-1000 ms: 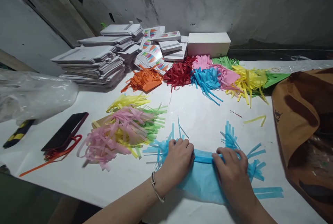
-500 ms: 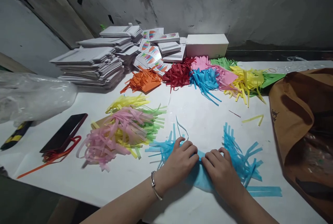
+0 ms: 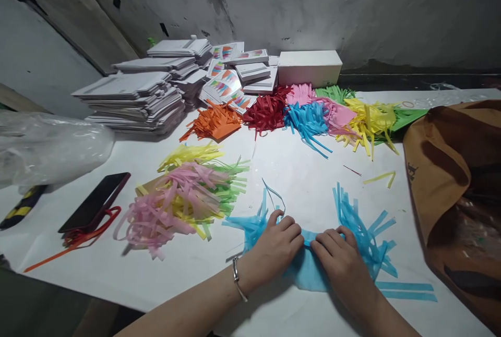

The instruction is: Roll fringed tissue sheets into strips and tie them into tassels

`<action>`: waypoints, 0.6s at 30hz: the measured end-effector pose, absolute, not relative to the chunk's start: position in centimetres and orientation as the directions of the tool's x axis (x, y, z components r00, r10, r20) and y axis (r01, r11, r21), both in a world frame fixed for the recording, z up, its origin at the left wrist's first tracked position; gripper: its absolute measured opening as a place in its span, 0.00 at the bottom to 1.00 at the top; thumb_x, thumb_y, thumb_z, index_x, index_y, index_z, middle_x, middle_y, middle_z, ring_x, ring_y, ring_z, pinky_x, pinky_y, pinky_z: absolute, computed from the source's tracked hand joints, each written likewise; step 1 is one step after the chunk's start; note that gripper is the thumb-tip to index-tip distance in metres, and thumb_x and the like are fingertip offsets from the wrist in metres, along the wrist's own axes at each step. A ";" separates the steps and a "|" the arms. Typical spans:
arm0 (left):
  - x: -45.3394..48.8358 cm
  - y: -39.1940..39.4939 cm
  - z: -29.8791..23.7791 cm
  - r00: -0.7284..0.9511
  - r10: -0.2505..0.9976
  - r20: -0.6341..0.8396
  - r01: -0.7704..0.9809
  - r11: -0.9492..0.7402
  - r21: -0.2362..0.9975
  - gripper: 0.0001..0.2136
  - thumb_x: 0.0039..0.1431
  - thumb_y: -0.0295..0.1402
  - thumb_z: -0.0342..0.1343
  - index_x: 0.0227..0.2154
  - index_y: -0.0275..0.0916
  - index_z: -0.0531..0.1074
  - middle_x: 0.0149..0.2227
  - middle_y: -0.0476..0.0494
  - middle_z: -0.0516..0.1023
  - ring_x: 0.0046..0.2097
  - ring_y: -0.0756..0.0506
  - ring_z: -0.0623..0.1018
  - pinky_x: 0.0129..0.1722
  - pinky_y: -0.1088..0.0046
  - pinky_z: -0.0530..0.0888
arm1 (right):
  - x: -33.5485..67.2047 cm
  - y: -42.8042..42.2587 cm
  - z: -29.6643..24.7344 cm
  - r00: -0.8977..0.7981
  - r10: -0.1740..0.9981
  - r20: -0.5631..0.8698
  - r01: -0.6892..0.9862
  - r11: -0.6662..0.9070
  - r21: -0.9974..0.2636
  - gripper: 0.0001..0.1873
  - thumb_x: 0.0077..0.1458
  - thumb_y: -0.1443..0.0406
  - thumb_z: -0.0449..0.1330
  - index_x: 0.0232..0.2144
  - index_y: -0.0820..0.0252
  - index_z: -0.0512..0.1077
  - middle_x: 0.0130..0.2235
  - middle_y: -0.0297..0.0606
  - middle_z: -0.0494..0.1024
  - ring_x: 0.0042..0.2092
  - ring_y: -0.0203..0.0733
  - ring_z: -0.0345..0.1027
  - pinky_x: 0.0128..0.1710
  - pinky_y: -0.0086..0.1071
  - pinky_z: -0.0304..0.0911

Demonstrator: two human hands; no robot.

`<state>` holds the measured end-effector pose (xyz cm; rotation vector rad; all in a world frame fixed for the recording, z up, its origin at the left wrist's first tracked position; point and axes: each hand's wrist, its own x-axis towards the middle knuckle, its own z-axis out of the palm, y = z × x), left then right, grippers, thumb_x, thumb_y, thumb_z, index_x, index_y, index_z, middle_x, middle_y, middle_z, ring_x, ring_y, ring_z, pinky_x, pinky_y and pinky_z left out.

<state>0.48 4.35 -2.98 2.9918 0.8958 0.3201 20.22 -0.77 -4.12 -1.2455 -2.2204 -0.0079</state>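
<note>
A light blue fringed tissue paper point(image 3: 362, 235) lies on the white table point(image 3: 301, 175) near its front edge, with cut strips sticking out on both sides. My left hand point(image 3: 276, 248) presses on its left part with fingers curled. My right hand point(image 3: 340, 261) pinches the folded middle just beside it. The two hands almost touch. A thin bracelet sits on my left wrist.
A pile of pink, yellow and green fringes point(image 3: 183, 199) lies left of my hands. Orange, red, blue, pink and yellow fringe piles point(image 3: 309, 118) sit further back. Stacks of white cards point(image 3: 133, 99) and a white box point(image 3: 309, 67) stand by the wall. A dark phone point(image 3: 94, 208) lies at left, a brown bag point(image 3: 457, 180) at right.
My hands have drawn together from apart, bunching the middle of the blue paper. The fringes on the right have risen and shifted inward.
</note>
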 end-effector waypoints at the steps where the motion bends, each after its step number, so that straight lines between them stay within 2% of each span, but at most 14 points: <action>1: 0.4 4.3 -3.0 0.817 0.545 0.189 0.545 -0.837 0.058 0.07 0.67 0.24 0.52 0.32 0.40 0.68 0.33 0.48 0.73 0.41 0.44 0.70 0.56 0.54 0.58 | 20.4 -0.9 -4.1 -0.387 0.783 0.487 0.788 0.555 -0.267 0.24 0.72 0.69 0.40 0.33 0.61 0.74 0.33 0.40 0.76 0.37 0.43 0.65 0.49 0.45 0.53; 5: 0.2 3.7 -3.0 0.785 0.597 0.165 0.582 -0.802 0.132 0.06 0.64 0.22 0.55 0.34 0.39 0.70 0.36 0.48 0.75 0.41 0.44 0.70 0.54 0.56 0.59 | 21.3 -2.0 -4.4 -0.381 0.793 0.475 0.796 0.543 -0.268 0.26 0.73 0.67 0.37 0.35 0.61 0.75 0.36 0.42 0.78 0.41 0.46 0.67 0.53 0.47 0.52; 9: 0.4 3.0 -2.3 0.694 0.710 0.116 0.667 -0.695 0.268 0.06 0.62 0.22 0.55 0.34 0.39 0.72 0.38 0.47 0.77 0.44 0.43 0.72 0.52 0.55 0.59 | 21.7 -2.9 -4.7 -0.283 0.824 0.490 0.797 0.486 -0.357 0.20 0.72 0.68 0.43 0.41 0.59 0.75 0.42 0.41 0.79 0.47 0.47 0.68 0.58 0.50 0.49; 14: 1.3 3.3 -1.0 0.521 0.853 -0.037 0.769 -0.450 0.454 0.05 0.64 0.28 0.56 0.32 0.40 0.74 0.39 0.46 0.76 0.44 0.42 0.73 0.49 0.56 0.62 | 21.2 -2.6 -4.4 -0.150 0.907 0.394 0.805 0.343 -0.484 0.09 0.66 0.71 0.53 0.34 0.56 0.70 0.40 0.38 0.75 0.45 0.46 0.67 0.54 0.49 0.51; 18: 2.0 4.3 -0.2 0.469 0.871 -0.143 0.813 -0.363 0.456 0.06 0.61 0.28 0.56 0.28 0.38 0.75 0.37 0.46 0.75 0.43 0.42 0.74 0.47 0.57 0.63 | 21.2 -2.2 -4.9 -0.089 0.929 0.358 0.846 0.261 -0.465 0.08 0.64 0.70 0.55 0.31 0.55 0.69 0.40 0.38 0.73 0.45 0.47 0.66 0.53 0.50 0.49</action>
